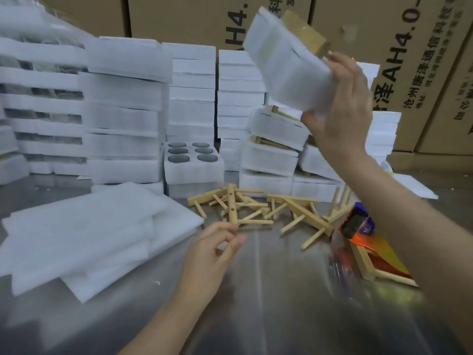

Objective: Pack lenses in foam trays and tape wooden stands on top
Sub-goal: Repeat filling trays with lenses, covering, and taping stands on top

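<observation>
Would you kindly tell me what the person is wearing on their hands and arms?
Nothing shows on either. The left hand and right hand are bare, without gloves, and no ring, watch or bracelet is visible. The left forearm and right forearm are uncovered as far as the frame's edge, so no sleeve is in view.

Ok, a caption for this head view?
Right hand holds a foam pack aloft; left hand hovers by loose wooden stands.

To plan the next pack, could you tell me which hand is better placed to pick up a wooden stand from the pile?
Left. The left hand hovers free beside the wooden stands, while the right hand is raised, gripping a foam pack.
</observation>
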Motion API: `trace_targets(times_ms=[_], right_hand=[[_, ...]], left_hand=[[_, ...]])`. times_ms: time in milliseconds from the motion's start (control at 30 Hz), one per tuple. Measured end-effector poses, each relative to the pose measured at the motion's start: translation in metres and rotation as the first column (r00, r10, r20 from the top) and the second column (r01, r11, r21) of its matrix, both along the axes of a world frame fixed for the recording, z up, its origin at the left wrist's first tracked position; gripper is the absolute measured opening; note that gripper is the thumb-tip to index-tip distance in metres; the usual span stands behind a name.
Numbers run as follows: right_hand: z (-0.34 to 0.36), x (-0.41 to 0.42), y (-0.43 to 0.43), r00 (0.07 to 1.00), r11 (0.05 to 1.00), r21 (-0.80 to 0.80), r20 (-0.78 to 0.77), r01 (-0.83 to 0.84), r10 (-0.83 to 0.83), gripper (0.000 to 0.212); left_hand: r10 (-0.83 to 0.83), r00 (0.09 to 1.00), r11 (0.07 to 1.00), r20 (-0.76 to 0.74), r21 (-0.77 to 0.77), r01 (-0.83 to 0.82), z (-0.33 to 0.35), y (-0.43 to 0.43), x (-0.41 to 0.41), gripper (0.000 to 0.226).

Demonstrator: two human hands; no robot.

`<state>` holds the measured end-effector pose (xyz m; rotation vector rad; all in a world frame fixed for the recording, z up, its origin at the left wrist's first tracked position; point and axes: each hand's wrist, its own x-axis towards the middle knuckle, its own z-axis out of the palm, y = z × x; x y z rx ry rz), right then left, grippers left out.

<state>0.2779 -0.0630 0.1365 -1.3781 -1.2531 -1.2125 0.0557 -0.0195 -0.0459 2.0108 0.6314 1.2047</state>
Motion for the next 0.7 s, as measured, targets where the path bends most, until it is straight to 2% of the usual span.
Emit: trace_targets(times_ms=[67,133,200,267,533,700], right_hand=[[0.026,0.022,0.029,0.992,0.995,-0.094,-0.117,0.040,-0.051,0.065],[0.036,0.046,0.059,0.972,0.961,-0.266,-0.196,0.076,-0.131,0.063],[0.031,0.065,0.083,0.941,0.859,-0.503,-0.233,0.100,-0.246,0.067],[0.020,0.079,0.099,0.907,0.777,-0.620,-0.259,0.108,-0.332,0.073],[0.014,0.090,0.107,0.879,0.766,-0.624,-0.269,0.152,-0.393,0.081],[0.038,0.097,0.105,0.909,0.815,-0.556,-0.238,0.162,-0.343,0.056]], left_hand=[[0.026,0.998,0.999,-0.058,0.026,-0.024,-0.001,0.002,0.001,0.017],[0.049,0.995,0.995,-0.091,0.090,-0.041,-0.001,0.003,0.003,0.015],[0.069,0.994,0.988,-0.086,0.145,-0.056,-0.002,0.003,0.003,0.014],[0.076,0.993,0.985,-0.093,0.162,-0.060,-0.003,0.005,0.003,0.013],[0.069,0.989,0.980,-0.128,0.196,-0.043,-0.008,0.009,0.005,0.016],[0.075,0.983,0.971,-0.165,0.236,-0.034,-0.010,0.010,0.005,0.016]])
